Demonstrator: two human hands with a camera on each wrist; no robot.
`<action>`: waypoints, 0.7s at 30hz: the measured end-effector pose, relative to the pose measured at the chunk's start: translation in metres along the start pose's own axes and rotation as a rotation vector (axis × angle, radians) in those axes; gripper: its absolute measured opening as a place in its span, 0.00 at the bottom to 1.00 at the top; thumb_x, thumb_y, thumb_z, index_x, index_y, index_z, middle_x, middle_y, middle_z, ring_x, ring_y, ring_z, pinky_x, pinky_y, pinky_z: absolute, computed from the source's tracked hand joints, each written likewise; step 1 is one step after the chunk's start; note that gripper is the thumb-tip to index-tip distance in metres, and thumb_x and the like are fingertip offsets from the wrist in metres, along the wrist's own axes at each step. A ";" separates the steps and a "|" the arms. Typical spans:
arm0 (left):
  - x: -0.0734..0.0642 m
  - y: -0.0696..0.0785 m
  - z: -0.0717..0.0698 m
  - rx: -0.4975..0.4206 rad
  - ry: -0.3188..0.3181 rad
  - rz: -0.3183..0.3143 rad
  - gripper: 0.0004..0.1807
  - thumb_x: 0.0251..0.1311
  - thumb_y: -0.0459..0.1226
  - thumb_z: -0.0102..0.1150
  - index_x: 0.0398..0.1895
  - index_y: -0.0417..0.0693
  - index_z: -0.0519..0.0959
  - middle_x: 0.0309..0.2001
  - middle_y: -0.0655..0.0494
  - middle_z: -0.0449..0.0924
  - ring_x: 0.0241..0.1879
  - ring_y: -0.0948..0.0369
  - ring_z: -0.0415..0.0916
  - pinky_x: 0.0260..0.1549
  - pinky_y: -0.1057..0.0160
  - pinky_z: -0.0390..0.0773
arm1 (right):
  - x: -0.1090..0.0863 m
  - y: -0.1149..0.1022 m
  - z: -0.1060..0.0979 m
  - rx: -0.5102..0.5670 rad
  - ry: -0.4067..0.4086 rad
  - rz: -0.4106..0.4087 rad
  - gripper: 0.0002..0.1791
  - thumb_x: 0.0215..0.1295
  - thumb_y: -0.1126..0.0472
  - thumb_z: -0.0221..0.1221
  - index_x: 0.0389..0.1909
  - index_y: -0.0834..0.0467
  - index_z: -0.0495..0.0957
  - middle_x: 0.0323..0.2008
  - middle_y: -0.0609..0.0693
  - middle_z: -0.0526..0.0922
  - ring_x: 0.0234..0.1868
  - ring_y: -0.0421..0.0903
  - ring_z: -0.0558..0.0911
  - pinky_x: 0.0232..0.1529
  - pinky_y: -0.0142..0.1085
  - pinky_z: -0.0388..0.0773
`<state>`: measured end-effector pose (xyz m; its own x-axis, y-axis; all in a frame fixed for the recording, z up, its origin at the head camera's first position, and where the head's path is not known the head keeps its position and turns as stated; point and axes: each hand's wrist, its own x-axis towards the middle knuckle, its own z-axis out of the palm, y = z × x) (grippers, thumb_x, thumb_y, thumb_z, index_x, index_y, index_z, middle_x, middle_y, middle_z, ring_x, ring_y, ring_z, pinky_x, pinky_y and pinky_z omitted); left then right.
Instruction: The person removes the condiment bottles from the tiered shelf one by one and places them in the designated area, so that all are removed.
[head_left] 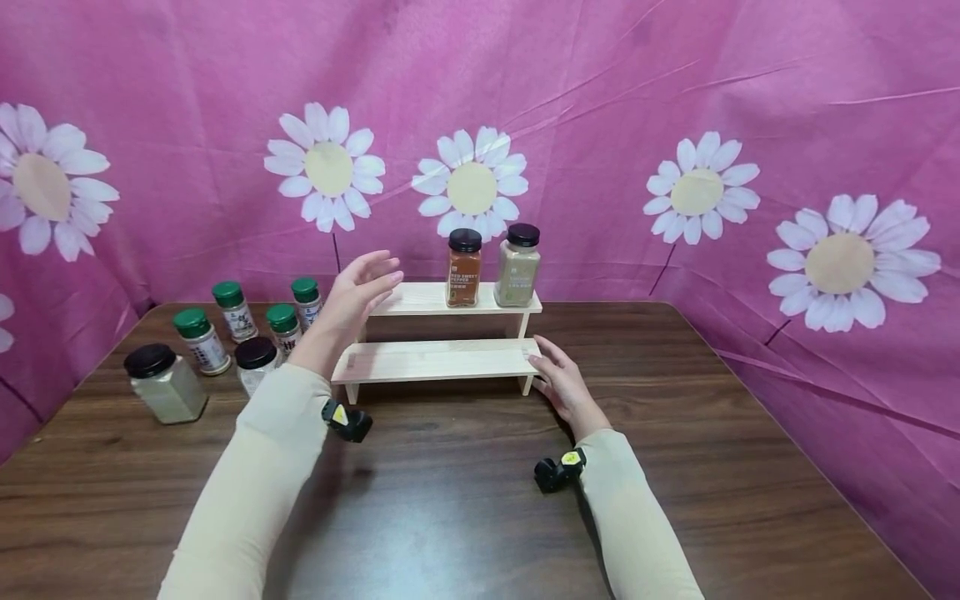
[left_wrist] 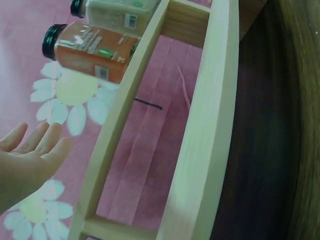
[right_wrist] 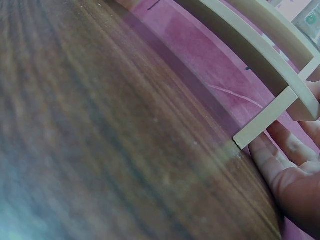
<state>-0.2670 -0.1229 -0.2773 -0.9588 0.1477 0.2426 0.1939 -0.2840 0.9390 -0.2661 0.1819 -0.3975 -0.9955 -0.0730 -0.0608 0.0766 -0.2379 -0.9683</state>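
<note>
A two-tier wooden rack stands on the table. On its upper tier are a jar of red sweet pepper with a black lid and a jar of pale green-beige powder. My left hand is raised by the upper tier's left end, holding nothing, fingers loosely extended; the left wrist view shows this hand apart from the rack. At the lower tier's right end, my right hand grips the board's end. In the right wrist view its fingers lie beside the rack's leg.
Left of the rack stand several green-lidded shaker bottles, a black-lidded jar of pale powder and another black-lidded jar, partly behind my left forearm. A pink cloth with daisies hangs behind the brown table.
</note>
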 end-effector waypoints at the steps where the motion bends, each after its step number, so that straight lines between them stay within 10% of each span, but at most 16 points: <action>1: 0.002 -0.003 0.003 0.002 0.003 -0.002 0.29 0.55 0.27 0.49 0.60 0.34 0.53 0.57 0.39 0.57 0.53 0.52 0.62 0.55 0.58 0.58 | 0.000 0.000 0.000 -0.004 0.005 0.002 0.30 0.59 0.65 0.51 0.63 0.57 0.54 0.54 0.59 0.61 0.40 0.41 0.73 0.48 0.39 0.66; 21: 0.035 -0.022 0.050 0.163 0.017 -0.056 0.32 0.50 0.29 0.57 0.60 0.39 0.57 0.57 0.45 0.61 0.55 0.55 0.60 0.51 0.60 0.64 | 0.000 0.000 0.002 0.010 0.014 0.014 0.29 0.60 0.66 0.50 0.63 0.57 0.54 0.51 0.57 0.62 0.38 0.40 0.74 0.47 0.38 0.67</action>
<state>-0.2946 -0.0644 -0.2772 -0.9721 0.1422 0.1863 0.1703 -0.1179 0.9783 -0.2660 0.1803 -0.3968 -0.9950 -0.0630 -0.0774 0.0907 -0.2467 -0.9648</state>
